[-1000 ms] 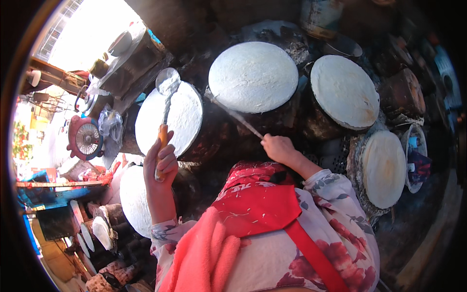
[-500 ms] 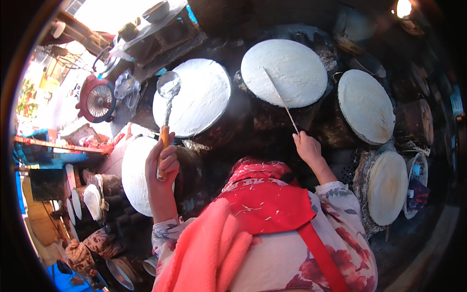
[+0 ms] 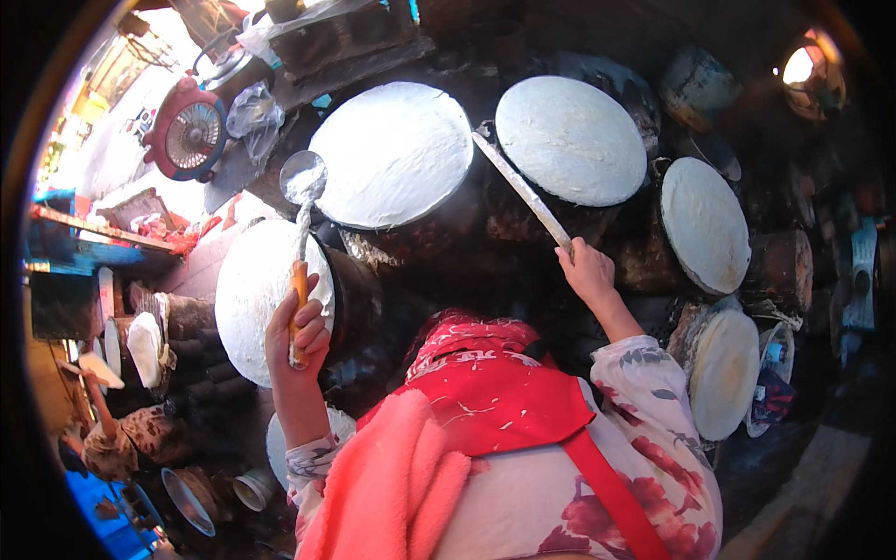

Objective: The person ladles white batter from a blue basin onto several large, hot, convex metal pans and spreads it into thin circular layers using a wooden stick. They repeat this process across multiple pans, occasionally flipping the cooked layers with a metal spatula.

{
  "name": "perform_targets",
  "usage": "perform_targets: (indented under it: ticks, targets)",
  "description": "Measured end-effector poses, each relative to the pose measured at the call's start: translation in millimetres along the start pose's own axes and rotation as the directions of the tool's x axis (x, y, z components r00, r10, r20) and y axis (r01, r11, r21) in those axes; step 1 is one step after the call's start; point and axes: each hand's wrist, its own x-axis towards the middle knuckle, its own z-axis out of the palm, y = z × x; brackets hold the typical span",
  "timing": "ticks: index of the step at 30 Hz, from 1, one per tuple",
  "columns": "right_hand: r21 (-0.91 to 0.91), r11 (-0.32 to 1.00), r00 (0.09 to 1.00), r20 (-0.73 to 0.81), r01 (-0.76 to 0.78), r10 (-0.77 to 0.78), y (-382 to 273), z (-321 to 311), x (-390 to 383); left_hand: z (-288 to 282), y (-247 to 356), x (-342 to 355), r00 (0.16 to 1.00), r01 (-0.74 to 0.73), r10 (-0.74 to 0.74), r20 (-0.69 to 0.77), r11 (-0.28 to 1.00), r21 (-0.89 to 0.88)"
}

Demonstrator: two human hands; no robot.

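Observation:
My left hand [image 3: 299, 327] is closed around the wooden handle of a metal ladle [image 3: 303, 175]. The ladle's round bowl, smeared white, is up beside the left edge of a large white batter-coated disc [image 3: 390, 154]. Another white disc [image 3: 252, 299] lies under and behind the ladle's handle and my left hand. In my right hand [image 3: 590, 275] is a long, thin, flat stick [image 3: 523, 189] with white residue on it. Its tip is between the large disc and a second far disc [image 3: 571, 140]. Whether the tip touches either one I cannot tell.
Further white discs stand at the right [image 3: 707, 226] and near right [image 3: 724, 373] on dark drum-like bases. A red fan [image 3: 193, 133] and a clear plastic bag [image 3: 257, 119] are at the far left. At the left edge another person's arm [image 3: 103, 406] holds a pale flat piece.
The whole view has shifted, bringing the left discs further into sight. The ladle has moved off the large disc. The stick has left the far middle disc and now shows its broad side.

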Motion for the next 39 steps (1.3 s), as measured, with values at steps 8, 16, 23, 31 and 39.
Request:
perform_targets:
  ticks: [8,16,23,31,39]
  targets:
    - [0.276,0.958,0.986,0.166,-0.076,0.031,-18.5,28.1,66.3,-13.4,3.3,-16.5,0.989,-0.1,0.1,-0.105,0.995,-0.001]
    - [0.88,0.199,0.87,0.465,-0.432,-0.164,-97.2,64.9,181.7,-4.2,-7.2,-30.3,0.967,-0.179,0.17,-0.188,0.983,-0.031]
    - [0.909,0.415,0.995,-0.001,-0.038,0.096,-128.2,99.6,254.7,-9.1,-11.0,-40.4,0.969,-0.169,0.145,-0.202,0.98,-0.104]
    - [0.925,0.36,0.99,-0.138,0.124,0.014,-220.1,13.0,227.8,-21.7,-1.8,-47.5,0.967,-0.196,0.182,-0.176,0.978,-0.067]
    - [0.971,-0.064,0.967,-0.22,0.23,0.127,-210.5,-70.5,149.1,-25.1,13.4,-41.0,0.973,-0.153,0.158,-0.168,0.987,0.047]
